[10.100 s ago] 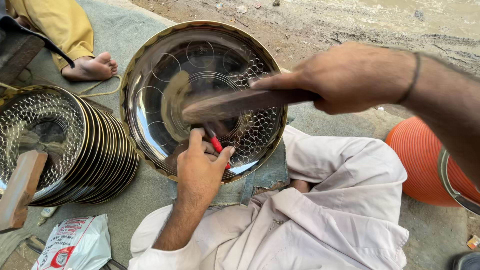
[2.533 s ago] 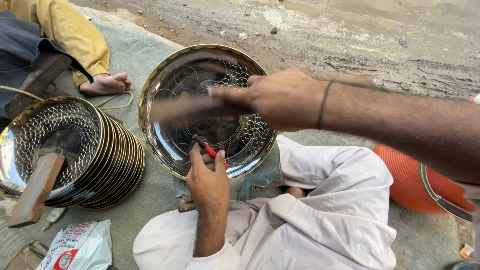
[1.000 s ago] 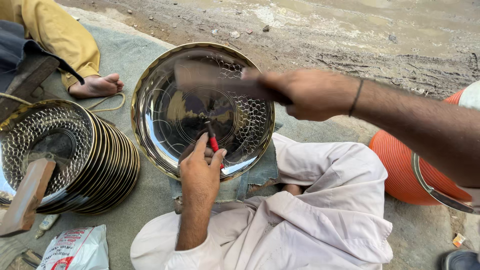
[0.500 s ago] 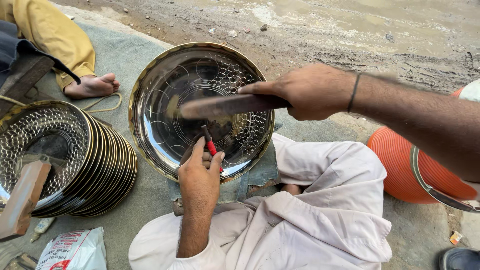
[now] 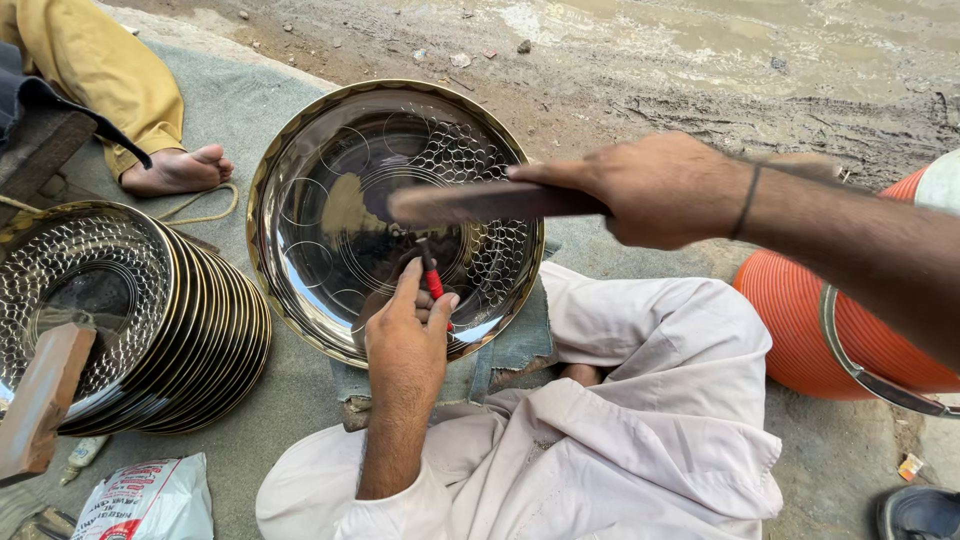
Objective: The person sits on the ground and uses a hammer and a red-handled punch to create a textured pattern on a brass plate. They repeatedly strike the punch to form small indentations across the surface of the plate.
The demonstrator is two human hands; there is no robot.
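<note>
My left hand [image 5: 408,330] pinches a red-handled punch [image 5: 432,282] upright on the shiny metal tray [image 5: 300,200] before my knees, while my right hand [image 5: 660,190], clenched on a wooden mallet [image 5: 480,203], holds it level directly above.

White-and-red printed bag [image 5: 145,500], bottom left

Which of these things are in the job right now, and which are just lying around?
In use:
left hand holding red-handled punch
right hand holding wooden mallet
steel tray under the punch

Lying about:
stack of trays
wooden block on the stack
orange tub
plastic bag
</note>
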